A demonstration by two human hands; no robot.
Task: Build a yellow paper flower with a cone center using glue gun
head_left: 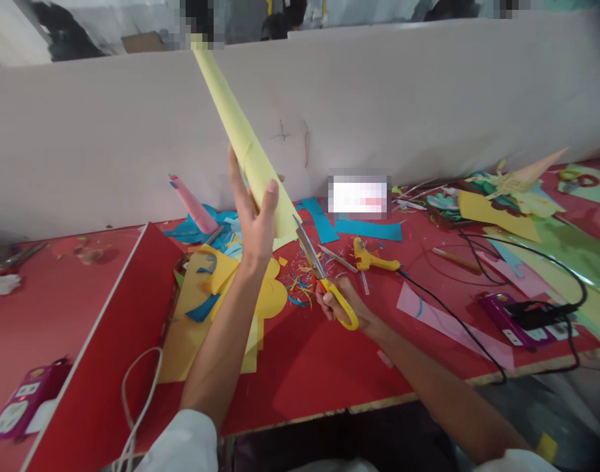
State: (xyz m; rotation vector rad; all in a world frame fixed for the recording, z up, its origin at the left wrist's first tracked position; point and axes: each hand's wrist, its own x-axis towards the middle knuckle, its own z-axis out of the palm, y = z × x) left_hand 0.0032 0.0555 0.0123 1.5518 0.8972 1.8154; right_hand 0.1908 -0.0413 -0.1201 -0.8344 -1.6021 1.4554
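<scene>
Yellow paper cone [245,149]: held above red tabletop [309,367], narrow end directed to 11 o'clock.
Left hand [258,226]: clamped around cone's wider half.
Scissors [323,274]: gripped by right hand [340,300], tips positioned at cone's rim.
Glue gun [371,257]: laid at 1 o'clock from right hand.

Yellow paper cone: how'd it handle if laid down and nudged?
The yellow paper cone is probably light, being rolled sheet. It likely resists bending lengthwise, extending straight beyond the left hand. Its round taper suggests it may roll in an arc.
</scene>
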